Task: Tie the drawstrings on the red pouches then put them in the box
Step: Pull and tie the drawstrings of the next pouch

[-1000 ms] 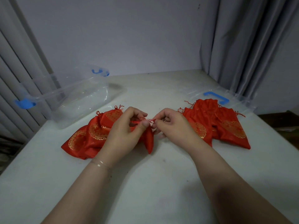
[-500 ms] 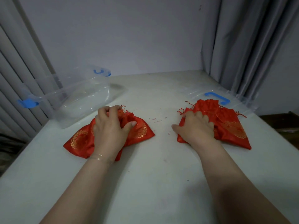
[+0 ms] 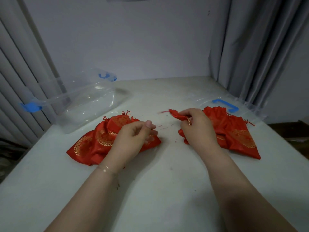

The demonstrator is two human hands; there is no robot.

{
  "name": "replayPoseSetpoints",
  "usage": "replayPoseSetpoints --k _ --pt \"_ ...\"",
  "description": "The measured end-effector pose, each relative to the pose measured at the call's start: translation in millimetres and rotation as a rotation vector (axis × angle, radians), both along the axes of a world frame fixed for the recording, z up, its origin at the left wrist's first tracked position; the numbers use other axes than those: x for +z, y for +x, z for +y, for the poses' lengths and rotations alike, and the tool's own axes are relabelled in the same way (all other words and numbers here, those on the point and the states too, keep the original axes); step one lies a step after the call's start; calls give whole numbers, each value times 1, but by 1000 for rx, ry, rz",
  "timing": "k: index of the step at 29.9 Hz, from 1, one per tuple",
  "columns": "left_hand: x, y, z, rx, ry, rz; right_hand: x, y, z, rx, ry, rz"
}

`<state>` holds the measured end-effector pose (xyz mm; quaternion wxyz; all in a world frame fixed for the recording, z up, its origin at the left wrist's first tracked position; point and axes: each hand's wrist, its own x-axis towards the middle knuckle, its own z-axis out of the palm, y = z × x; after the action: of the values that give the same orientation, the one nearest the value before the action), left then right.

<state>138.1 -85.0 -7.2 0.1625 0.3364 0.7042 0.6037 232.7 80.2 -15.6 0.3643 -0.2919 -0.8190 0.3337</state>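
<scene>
The right hand pinches a limp, light red satin pouch, best gripped at its gathered neck, while the left hand hovers loosely curled, empty.

White table, grey curtains, pale wall

Right hand grips a red pouch lifted off the right pile. Left hand loosely curled over left pile. Clear box far left on worktop.

I see a white table against a pale wall, grey curtains flanking both far corners
</scene>
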Motion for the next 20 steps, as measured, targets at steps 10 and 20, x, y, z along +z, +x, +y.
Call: replayPoseSetpoints --k 10,20 --pt "7 -4 -2 -40 162 -392 -1 -7 -55 621 3 125" --pt "7 -5 0 13 183 -483 6 -5 -38 194 -132 -117"
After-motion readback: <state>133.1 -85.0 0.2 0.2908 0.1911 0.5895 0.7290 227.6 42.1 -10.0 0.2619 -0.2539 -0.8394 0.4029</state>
